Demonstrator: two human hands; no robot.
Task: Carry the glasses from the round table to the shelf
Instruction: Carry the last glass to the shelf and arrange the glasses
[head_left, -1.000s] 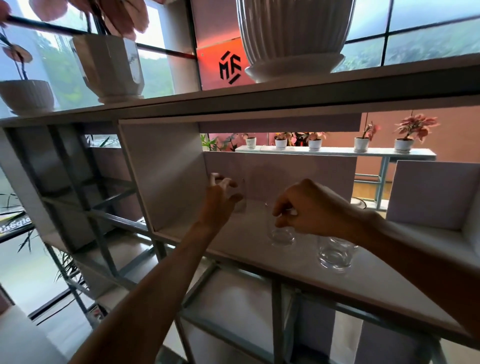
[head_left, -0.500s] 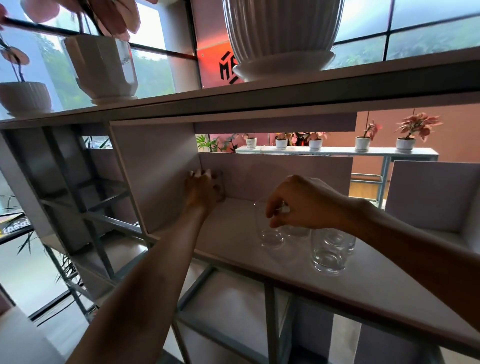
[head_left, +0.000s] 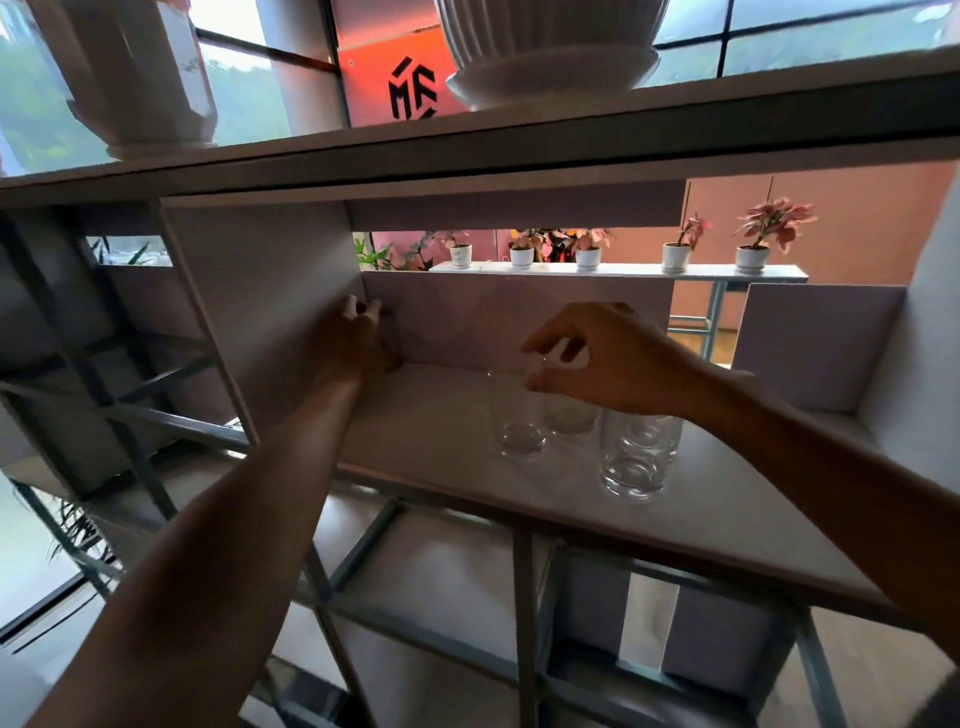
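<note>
Your right hand (head_left: 597, 364) hovers, fingers slack, directly above an upright glass (head_left: 521, 431) on the shelf (head_left: 727, 509) beside other glasses (head_left: 631, 462); your left hand (head_left: 353, 343) lies farther off in the back-left corner, grip unclear.

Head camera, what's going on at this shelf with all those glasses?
A person is putting clear drinking glasses on the pale wooden shelf; four stand upright in a cluster. The right hand hovers over the front left glass, thumb at its rim; whether it grips is unclear. The left hand is in the back left corner, apparently around another, barely visible glass.
</note>
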